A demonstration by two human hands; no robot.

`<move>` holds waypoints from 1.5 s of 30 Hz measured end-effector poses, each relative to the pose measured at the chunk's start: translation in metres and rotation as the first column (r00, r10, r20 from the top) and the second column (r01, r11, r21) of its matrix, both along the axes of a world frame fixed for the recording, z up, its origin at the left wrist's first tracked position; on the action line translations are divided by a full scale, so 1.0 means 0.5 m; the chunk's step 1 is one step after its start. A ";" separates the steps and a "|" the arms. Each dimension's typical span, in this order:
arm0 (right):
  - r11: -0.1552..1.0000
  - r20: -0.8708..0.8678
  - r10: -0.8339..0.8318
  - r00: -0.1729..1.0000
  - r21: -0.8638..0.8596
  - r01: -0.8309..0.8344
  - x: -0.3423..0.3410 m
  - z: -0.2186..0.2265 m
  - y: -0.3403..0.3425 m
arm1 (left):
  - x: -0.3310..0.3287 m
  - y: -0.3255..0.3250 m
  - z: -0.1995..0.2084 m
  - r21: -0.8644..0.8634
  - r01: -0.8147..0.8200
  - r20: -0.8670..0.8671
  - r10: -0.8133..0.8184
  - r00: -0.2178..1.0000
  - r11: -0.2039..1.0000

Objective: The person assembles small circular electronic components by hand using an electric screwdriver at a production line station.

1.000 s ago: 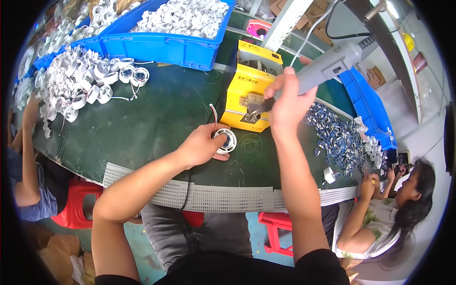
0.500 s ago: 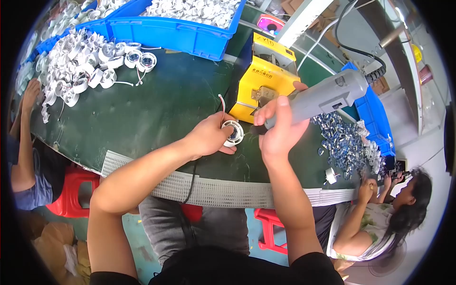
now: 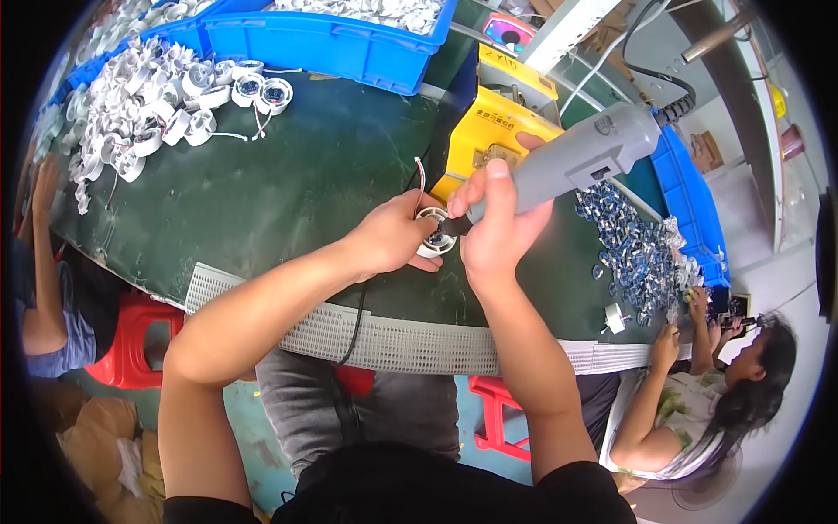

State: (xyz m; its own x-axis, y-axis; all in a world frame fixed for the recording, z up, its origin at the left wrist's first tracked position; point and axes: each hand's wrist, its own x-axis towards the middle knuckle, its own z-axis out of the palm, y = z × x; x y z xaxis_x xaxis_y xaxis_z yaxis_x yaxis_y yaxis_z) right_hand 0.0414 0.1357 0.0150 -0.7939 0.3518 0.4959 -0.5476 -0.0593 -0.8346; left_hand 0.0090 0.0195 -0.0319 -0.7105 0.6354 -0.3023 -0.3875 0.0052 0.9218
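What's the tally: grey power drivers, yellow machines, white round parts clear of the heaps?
Grey power driver: 1
Yellow machine: 1
White round parts: 2 (held part in the left hand, lone part on the bench)
Total: 4

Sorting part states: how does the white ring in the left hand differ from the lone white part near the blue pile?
Support: the white ring is gripped by the left hand; the lone white part lies untouched on the green table.
Tool: the grey driver has its dark nose at the ring, none at the lone part.
Both: white, round.
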 end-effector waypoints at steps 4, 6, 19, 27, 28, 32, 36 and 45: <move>1.000 0.007 0.007 1.000 -0.016 -0.007 -0.001 -0.006 -0.004 | -0.001 0.000 -0.002 0.007 -0.001 0.002 0.001 1.000 1.000; 0.998 -0.003 0.067 0.998 0.002 -0.067 -0.002 -0.010 -0.002 | 0.001 -0.001 -0.003 0.011 -0.008 -0.002 0.008 1.000 1.000; 0.881 0.168 -0.013 0.986 0.467 -0.068 0.117 -0.001 0.124 | -0.037 -0.057 0.037 -0.372 -0.289 -0.768 -0.118 0.630 0.882; -0.072 -0.186 -0.838 0.513 0.969 0.235 0.409 -0.071 0.461 | -0.129 -0.195 0.082 -0.257 -0.907 -0.964 -0.028 0.263 0.334; 0.008 -0.074 -0.889 0.451 0.984 0.178 0.424 -0.073 0.476 | -0.117 -0.182 0.094 -0.278 -0.906 -0.958 -0.024 0.285 0.319; 0.203 0.079 -0.899 0.431 0.947 0.250 0.405 -0.055 0.419 | -0.103 -0.154 0.081 -0.115 -0.772 -0.970 0.097 0.223 0.626; 0.373 -0.009 -0.732 0.681 0.831 0.412 0.347 -0.040 0.276 | -0.040 -0.094 0.088 -0.040 0.112 -0.520 -0.116 0.846 0.993; 0.440 -0.350 -0.101 0.931 0.824 0.358 0.169 0.021 0.064 | 0.035 -0.036 0.060 0.457 0.357 -0.147 -0.326 0.934 0.815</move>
